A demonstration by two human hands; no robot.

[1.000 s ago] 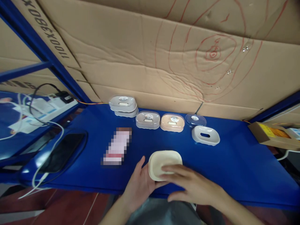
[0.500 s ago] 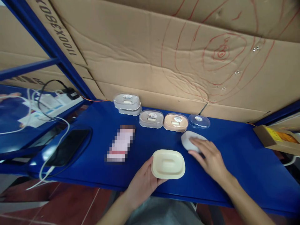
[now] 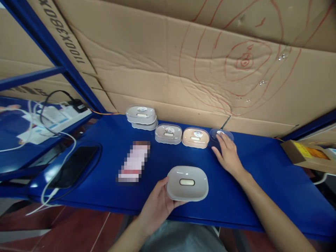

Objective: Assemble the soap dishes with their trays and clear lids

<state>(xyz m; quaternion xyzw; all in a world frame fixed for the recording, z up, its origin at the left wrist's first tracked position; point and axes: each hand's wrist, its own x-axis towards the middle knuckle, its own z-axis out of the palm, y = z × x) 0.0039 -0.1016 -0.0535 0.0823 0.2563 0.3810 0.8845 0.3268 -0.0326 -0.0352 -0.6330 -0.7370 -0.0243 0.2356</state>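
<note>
My left hand (image 3: pixel 157 206) grips a soap dish (image 3: pixel 194 192) by its left side, above the front of the table. It has a grey bowl with a cream oval in its middle. My right hand (image 3: pixel 229 154) is stretched out over a clear lid (image 3: pixel 214 135) with a round sticker, fingers apart. Its fingertips overlap the lid; whether they press on it I cannot tell. Left of that lid stand a peach soap dish (image 3: pixel 202 142) and a grey soap dish (image 3: pixel 160 137), both under clear lids. Two more grey lidded dishes (image 3: pixel 140 117) are stacked at the far left.
A phone-shaped pixelated patch (image 3: pixel 133 161) lies on the blue table (image 3: pixel 183 157). At left are a black phone (image 3: pixel 73 166), cables and a power strip (image 3: pixel 63 126). A cardboard wall (image 3: pixel 147 70) stands behind; an open carton (image 3: pixel 306 154) sits right.
The grey bowl now sits on the cream base in my left hand, where only the base was before. My right hand has let go of the bowl and moved up to the clear lid.
</note>
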